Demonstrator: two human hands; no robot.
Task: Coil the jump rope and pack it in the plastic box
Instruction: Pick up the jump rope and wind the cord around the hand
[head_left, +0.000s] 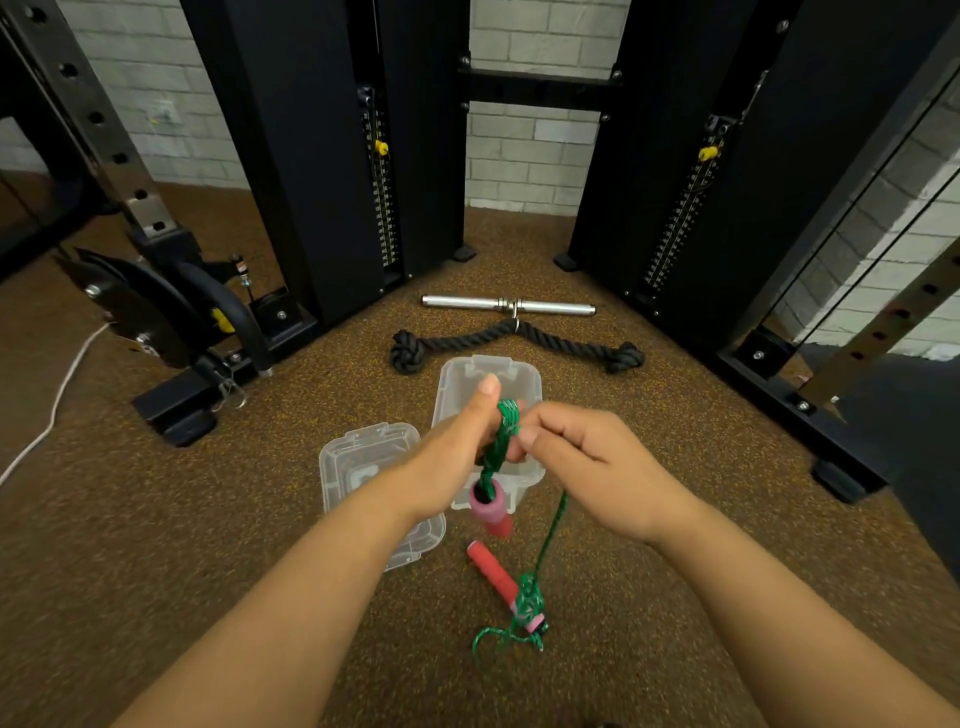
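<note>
On the left, the clear lid (363, 467) lies flat on the brown floor (156, 519). Just right of it sits the open box (488, 379), waiting for the rope. The left hand (457, 441) is held up over the box with the thumb straight up, and loops of the green rope (506, 431) go round it, so this hand holds the coil. One red handle (491, 506) hangs down from the coil. The right hand (582, 457) is next to the left, with fingers curled, pinching the rope near the coil. From there the rope drops down to the floor, where the other handle (498, 577) lies in a small green tangle. It looks like the winding is about half done. To do it well, I think the right hand should feed the rope slowly and keep it a bit tight, so each loop sits neatly beside the last one. The tangle near the floor handle may catch, so it is best to shake it loose first.
</note>
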